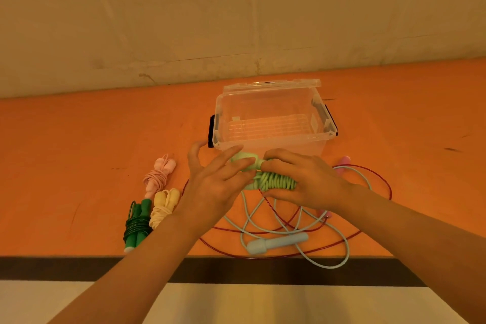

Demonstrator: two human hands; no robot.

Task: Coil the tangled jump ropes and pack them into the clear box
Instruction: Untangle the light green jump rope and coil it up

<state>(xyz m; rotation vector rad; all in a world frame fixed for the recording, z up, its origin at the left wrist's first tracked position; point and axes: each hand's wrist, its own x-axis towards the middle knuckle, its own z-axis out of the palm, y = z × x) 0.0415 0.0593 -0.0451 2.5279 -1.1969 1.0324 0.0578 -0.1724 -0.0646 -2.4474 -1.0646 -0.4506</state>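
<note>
My right hand (302, 179) grips light-green rope coil (273, 181) | left hand (218, 173) fingers straight, touching it | risk: wraps spring loose before reaching clear box (271, 139)

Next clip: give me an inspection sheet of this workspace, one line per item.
Surface: orange table, dark front edge, a few scuff marks.
Job's things: clear box open and empty, lid tipped back; light green rope coiled, held in front of the box; pink coil, yellow coil and dark green coil lie left; light blue rope and red rope loose and tangled near the front edge.
Clutter: nothing seen.
Grips: left hand fingers straight, touching the green bundle; right hand curled round it.
Cables: nothing seen.
Surroundings: pale patched wall behind the table.
</note>
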